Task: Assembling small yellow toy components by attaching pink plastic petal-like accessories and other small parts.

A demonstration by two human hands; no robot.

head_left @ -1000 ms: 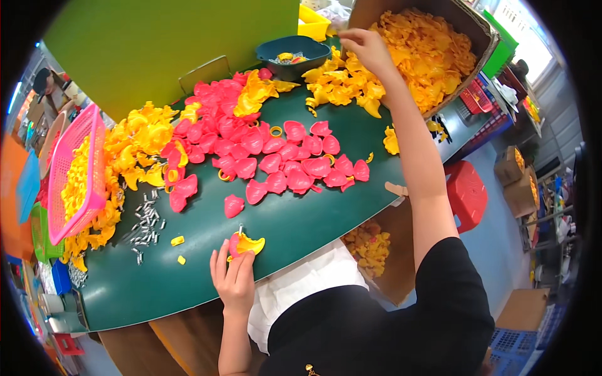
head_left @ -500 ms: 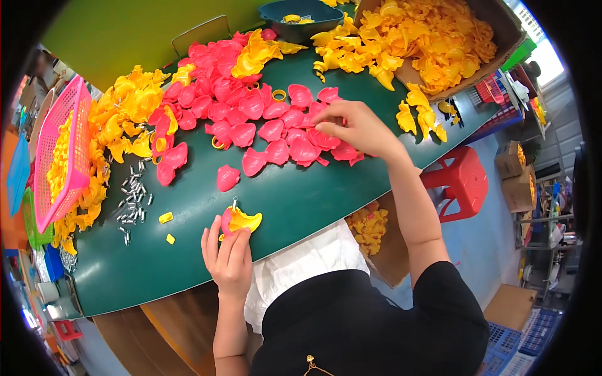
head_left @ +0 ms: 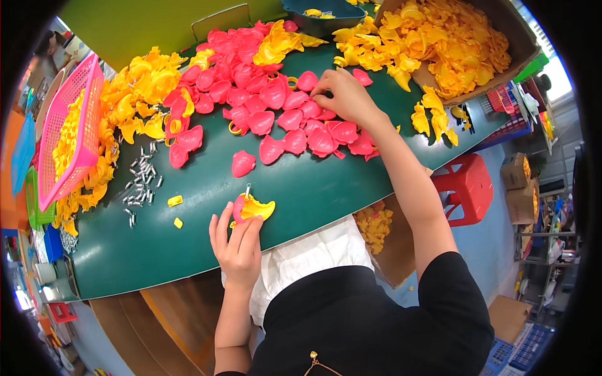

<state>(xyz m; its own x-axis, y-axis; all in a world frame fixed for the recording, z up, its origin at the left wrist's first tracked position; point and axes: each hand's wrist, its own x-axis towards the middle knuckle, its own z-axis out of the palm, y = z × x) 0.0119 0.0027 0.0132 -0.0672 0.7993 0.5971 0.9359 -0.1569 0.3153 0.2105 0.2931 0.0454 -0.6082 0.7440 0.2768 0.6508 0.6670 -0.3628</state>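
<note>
Near the table's front edge, my left hand [head_left: 238, 247] grips a pink-and-yellow plastic piece [head_left: 256, 208] between thumb and fingers. A small metal pin [head_left: 248, 190] stands up from its far side. My right hand [head_left: 346, 95] is over the far right part of a heap of pink plastic shells [head_left: 274, 94]. Its fingers are bent, with thumb and forefinger a little apart, and I see nothing held between them. One pink shell [head_left: 243, 163] lies apart from the heap, just beyond my left hand. Two small yellow pieces [head_left: 175, 201] lie to the left of that hand.
Loose metal pins [head_left: 143, 182] lie on the left of the green table [head_left: 125, 263]. Behind them are yellow parts [head_left: 147, 78] and a pink basket [head_left: 72, 131]. A cardboard box of yellow parts [head_left: 451, 44] stands at the far right, a dark bowl [head_left: 323, 24] at the back, and a red stool [head_left: 467, 188] beside the table.
My right hand has moved farther away and slightly left over the pink shells. My left hand still grips the pink-and-yellow piece. The whole view has shifted slightly.
</note>
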